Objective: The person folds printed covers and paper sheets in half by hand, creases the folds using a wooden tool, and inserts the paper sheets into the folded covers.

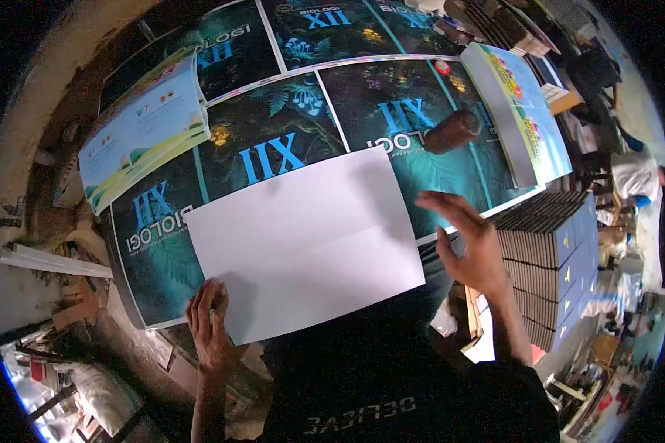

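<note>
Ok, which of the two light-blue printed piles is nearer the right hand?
The right pile, just right of the brown rounded object; the left pile lies far left, farther from the right hand.

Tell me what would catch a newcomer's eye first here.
First, the blank white sheet at centre, bright against dark teal prints. The left hand is at its left edge; the right hand, open, beyond its right edge. A brown cylinder lies right of centre.
</note>
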The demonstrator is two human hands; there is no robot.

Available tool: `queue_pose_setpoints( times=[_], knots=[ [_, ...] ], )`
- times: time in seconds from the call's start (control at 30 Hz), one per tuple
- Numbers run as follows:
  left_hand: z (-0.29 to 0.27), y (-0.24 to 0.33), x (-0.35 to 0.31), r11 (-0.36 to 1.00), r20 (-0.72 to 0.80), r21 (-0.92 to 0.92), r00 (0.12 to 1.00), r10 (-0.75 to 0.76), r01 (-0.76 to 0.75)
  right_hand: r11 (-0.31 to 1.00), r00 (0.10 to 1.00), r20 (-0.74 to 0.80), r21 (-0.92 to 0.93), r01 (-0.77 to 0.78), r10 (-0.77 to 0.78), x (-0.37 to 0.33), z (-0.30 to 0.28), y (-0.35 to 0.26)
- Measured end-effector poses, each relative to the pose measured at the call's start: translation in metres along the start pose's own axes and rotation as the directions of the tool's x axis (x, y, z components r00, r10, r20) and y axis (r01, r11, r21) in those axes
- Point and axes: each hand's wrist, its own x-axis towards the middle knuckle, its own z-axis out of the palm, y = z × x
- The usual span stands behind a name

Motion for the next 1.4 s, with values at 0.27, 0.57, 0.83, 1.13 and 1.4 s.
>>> queue_pose_setpoints(
  times=[0.27, 0.57, 0.83, 1.13, 1.4],
  knots=[
    [-0.001, -0.012, -0.001, 0.998, 0.056, -0.02, 0.997, 0.056, -0.055, 0.843, 0.908, 0.321, -0.376, 0.384, -0.27, -0.026, 0.013, 0.028],
    [-0.002, -0.015, 0.002, 0.996, 0.02, 0.013, 0.996, 0.09, -0.09, 0.829, 0.905, 0.271, -0.378, 0.412, -0.326, -0.027, 0.029, 0.04],
    [-0.019, 0.001, 0.022, 0.997, 0.029, -0.071, 0.999, 0.036, -0.034, 0.871, 0.897, 0.173, -0.222, 0.439, -0.408, -0.007, 0.026, 0.042],
    [-0.012, -0.021, 0.027, 0.989, -0.131, -0.145, 0.991, 0.003, -0.023, 0.908, 0.912, 0.12, -0.11, 0.404, -0.391, 0.002, 0.024, 0.044],
    [-0.004, -0.028, 0.035, 0.991, -0.2, -0.13, 0.98, 0.008, -0.035, 0.934, 0.928, -0.108, -0.042, 0.355, -0.358, 0.004, 0.046, 0.052]
  ],
)
